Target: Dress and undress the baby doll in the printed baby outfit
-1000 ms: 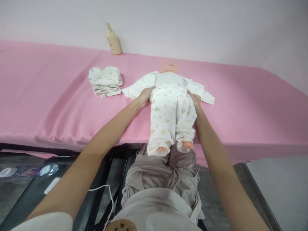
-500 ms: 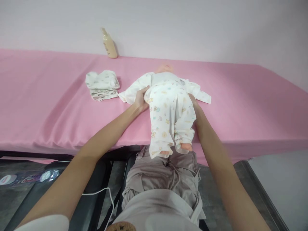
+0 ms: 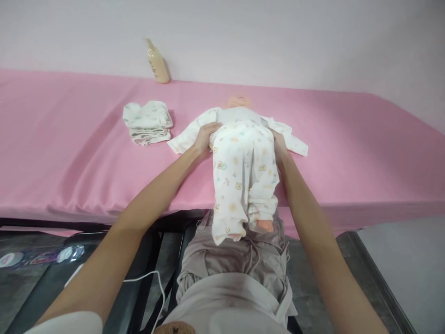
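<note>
A baby doll lies face up, its head end toward the wall and its legs hanging over the near edge of the table. It wears a white long-sleeved top and white printed trousers; its feet poke from the cuffs. At the left side of the waist my left hand grips the trousers, thumb on top and fingers curled under. Opposite it, my right hand is closed on the trousers at the right side of the waist, its fingers partly hidden.
Left of the doll sits a stack of folded printed cloths on the pink sheet. A pump bottle stands by the wall. Below the table edge are a dark seat, a plastic bottle and a white cable.
The doll's legs have come down and toward me, their cuffs lower over my lap. Both hands remain at the waist, with the left thumb shifted slightly inward.
</note>
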A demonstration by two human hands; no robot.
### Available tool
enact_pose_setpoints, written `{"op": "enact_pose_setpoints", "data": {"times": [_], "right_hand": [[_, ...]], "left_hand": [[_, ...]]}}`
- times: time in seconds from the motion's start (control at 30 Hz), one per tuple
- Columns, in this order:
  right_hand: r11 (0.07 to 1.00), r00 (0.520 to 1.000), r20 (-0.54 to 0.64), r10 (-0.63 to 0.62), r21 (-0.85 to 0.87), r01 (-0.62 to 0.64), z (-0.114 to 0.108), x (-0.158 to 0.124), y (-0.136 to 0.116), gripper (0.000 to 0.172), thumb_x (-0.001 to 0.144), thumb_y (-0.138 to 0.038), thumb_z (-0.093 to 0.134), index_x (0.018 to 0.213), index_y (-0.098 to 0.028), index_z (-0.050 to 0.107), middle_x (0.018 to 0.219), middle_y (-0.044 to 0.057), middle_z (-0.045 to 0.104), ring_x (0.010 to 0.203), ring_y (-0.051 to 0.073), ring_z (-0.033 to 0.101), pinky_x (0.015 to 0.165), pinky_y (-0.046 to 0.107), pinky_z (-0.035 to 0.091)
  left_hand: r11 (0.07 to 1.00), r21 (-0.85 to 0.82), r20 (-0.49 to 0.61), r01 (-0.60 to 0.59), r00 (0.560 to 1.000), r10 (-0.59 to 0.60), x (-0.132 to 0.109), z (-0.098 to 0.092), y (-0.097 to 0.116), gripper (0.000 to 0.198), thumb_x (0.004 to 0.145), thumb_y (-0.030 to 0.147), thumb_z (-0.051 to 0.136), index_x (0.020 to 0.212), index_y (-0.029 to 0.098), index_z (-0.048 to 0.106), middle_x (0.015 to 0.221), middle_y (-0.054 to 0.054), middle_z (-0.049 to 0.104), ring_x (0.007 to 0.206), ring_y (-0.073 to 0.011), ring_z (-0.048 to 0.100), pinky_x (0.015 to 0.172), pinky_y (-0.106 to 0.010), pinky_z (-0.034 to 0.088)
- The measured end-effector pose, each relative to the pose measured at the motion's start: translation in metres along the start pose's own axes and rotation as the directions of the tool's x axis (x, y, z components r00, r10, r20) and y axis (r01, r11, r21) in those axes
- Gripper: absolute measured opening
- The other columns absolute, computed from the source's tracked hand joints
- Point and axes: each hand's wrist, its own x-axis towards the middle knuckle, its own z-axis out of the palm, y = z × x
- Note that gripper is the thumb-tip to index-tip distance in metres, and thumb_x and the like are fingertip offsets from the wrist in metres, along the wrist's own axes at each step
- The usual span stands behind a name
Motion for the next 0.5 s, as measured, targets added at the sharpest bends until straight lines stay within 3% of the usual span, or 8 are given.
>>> {"op": "enact_pose_setpoints", "data": {"times": [0.1, 0.17, 0.23, 0.33, 0.43, 0.5], "right_hand": [[0.995, 0.996, 0.021, -0.088, 0.045, 0.087, -0.010, 0.010, 0.008, 0.035, 0.068, -0.039, 0.071, 0.060, -0.020, 0.043, 0.060, -0.004, 0.039, 0.056, 0.009, 0.034, 0.056, 0.026, 0.035], [0.996, 0.996, 0.031, -0.089, -0.017, 0.089, -0.014, 0.012, 0.009, 0.030, 0.064, -0.035, 0.073, 0.060, -0.019, 0.047, 0.061, -0.004, 0.043, 0.056, 0.009, 0.036, 0.055, 0.024, 0.034], [0.994, 0.993, 0.070, -0.090, -0.057, 0.094, -0.017, 0.012, 0.006, 0.028, 0.062, -0.035, 0.074, 0.060, -0.019, 0.051, 0.068, -0.003, 0.051, 0.062, 0.009, 0.044, 0.059, 0.024, 0.037], [0.984, 0.982, 0.127, -0.138, -0.094, 0.151, -0.020, 0.012, -0.002, 0.030, 0.060, -0.036, 0.078, 0.059, -0.018, 0.054, 0.085, 0.000, 0.060, 0.076, 0.012, 0.053, 0.069, 0.025, 0.042], [0.959, 0.984, 0.096, -0.150, -0.229, 0.169, -0.019, 0.020, -0.007, 0.028, 0.067, -0.035, 0.075, 0.060, -0.019, 0.055, 0.075, 0.000, 0.058, 0.068, 0.012, 0.050, 0.065, 0.026, 0.040], [0.921, 0.988, 0.004, -0.154, -0.360, 0.145, -0.016, 0.030, -0.007, 0.026, 0.074, -0.031, 0.071, 0.059, -0.019, 0.052, 0.062, -0.002, 0.051, 0.060, 0.011, 0.043, 0.060, 0.025, 0.035]], "left_hand": [[0.960, 0.253, 0.073, -0.119, 0.992, 0.103, 0.000, -0.010, 0.006, 0.044, 0.070, 0.042, 0.070, 0.051, 0.018, 0.037, 0.047, 0.004, 0.031, 0.045, -0.0083, 0.034, 0.047, -0.024, 0.033], [0.872, 0.436, 0.155, -0.222, 0.973, 0.171, -0.002, -0.016, 0.014, 0.042, 0.072, 0.042, 0.069, 0.052, 0.018, 0.041, 0.054, 0.002, 0.040, 0.053, -0.0094, 0.040, 0.054, -0.024, 0.036], [0.777, 0.547, 0.224, -0.313, 0.948, 0.225, -0.005, -0.020, 0.023, 0.036, 0.071, 0.038, 0.070, 0.054, 0.016, 0.047, 0.076, -0.003, 0.056, 0.075, -0.0128, 0.052, 0.069, -0.024, 0.041], [0.714, 0.595, 0.311, -0.370, 0.925, 0.220, -0.005, -0.019, 0.034, 0.030, 0.071, 0.032, 0.068, 0.054, 0.014, 0.051, 0.109, -0.008, 0.060, 0.102, -0.0178, 0.053, 0.087, -0.025, 0.039], [0.681, 0.633, 0.321, -0.368, 0.925, 0.201, 0.006, -0.016, 0.037, 0.029, 0.073, 0.028, 0.065, 0.053, 0.015, 0.048, 0.090, -0.005, 0.063, 0.088, -0.0152, 0.054, 0.078, -0.024, 0.037], [0.654, 0.680, 0.247, -0.332, 0.943, 0.222, 0.019, -0.015, 0.030, 0.034, 0.075, 0.027, 0.063, 0.051, 0.016, 0.041, 0.065, 0.000, 0.051, 0.067, -0.0114, 0.044, 0.066, -0.025, 0.031]]}}
